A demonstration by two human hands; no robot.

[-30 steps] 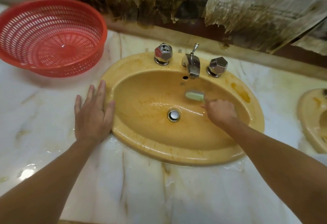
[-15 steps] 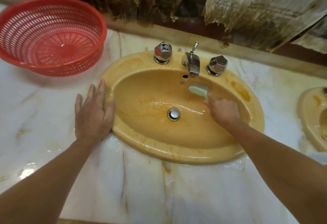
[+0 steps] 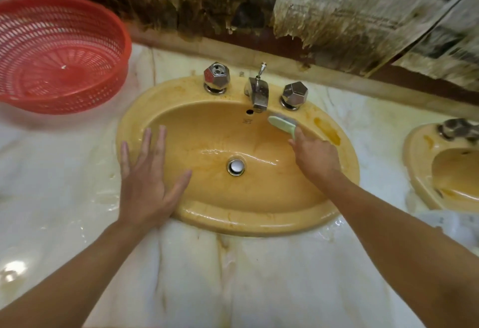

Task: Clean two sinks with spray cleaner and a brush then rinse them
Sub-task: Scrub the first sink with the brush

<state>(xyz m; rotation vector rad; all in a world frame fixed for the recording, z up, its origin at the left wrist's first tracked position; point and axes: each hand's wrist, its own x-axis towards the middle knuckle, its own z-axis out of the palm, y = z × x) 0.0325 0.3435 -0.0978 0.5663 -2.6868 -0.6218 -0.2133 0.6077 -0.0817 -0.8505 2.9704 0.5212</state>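
While your right hand (image 3: pixel 315 158) was closed around the brush (image 3: pixel 282 124), its pale green head lay against the back wall of the sink (image 3: pixel 254 220), just under the spout (image 3: pixel 258 94) and beside the right knob (image 3: pixel 295 93). Your left hand (image 3: pixel 146 185) held nothing; it lay flat, fingers spread, on the sink's left rim.

That brush looked light and stiff, a plastic thing, and I would judge it slick when wet, as the basin shone with water. The handle was the place to hold it, well back from the bristles.

Your fist hid the handle, so I could not tell its length. Motion blur softened the bristles. The second sink (image 3: pixel 417 172) was cut off at the right edge, and no spray cleaner was in view. A red basket (image 3: pixel 114 32) sat on the counter, well apart.
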